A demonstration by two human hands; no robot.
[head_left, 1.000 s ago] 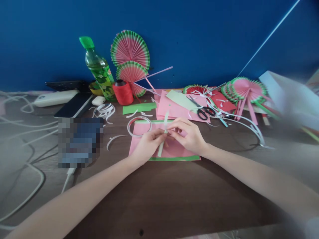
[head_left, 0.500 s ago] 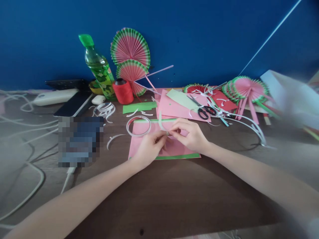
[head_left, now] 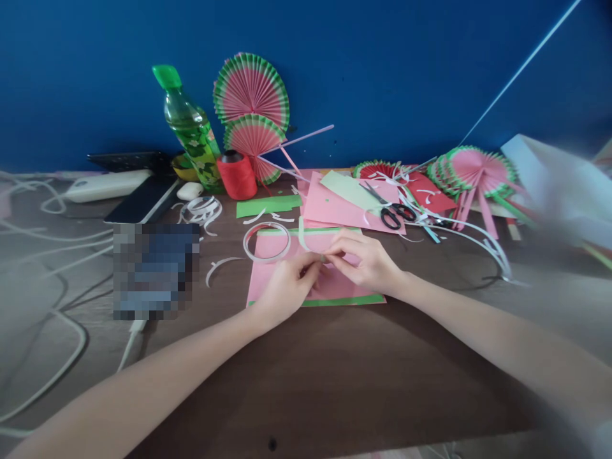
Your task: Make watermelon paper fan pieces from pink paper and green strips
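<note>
Both my hands meet over a pink paper sheet (head_left: 282, 287) that has green strips along its far and near edges. A narrow pale green strip (head_left: 303, 237) curls up from between my fingers. My left hand (head_left: 291, 277) is closed, thumb and fingertips pinching the strip's lower end. My right hand (head_left: 361, 260) pinches at the same spot, its fingertips touching those of the left. The strip's held end is mostly hidden by the fingers. Left of the strip, a tape roll (head_left: 246, 245) rests over the sheet's far left corner.
Black-handled scissors (head_left: 391, 218) lie on pink and pale green paper behind my right hand. Folded paper fans (head_left: 251, 89), a red thread spool (head_left: 238, 178) and a green bottle (head_left: 191, 137) stand at the back. A blurred-out device (head_left: 155, 274) and cables lie left.
The free end of the pale green strip has swung a little to the left. Both hands keep their pinch and have hardly moved.
</note>
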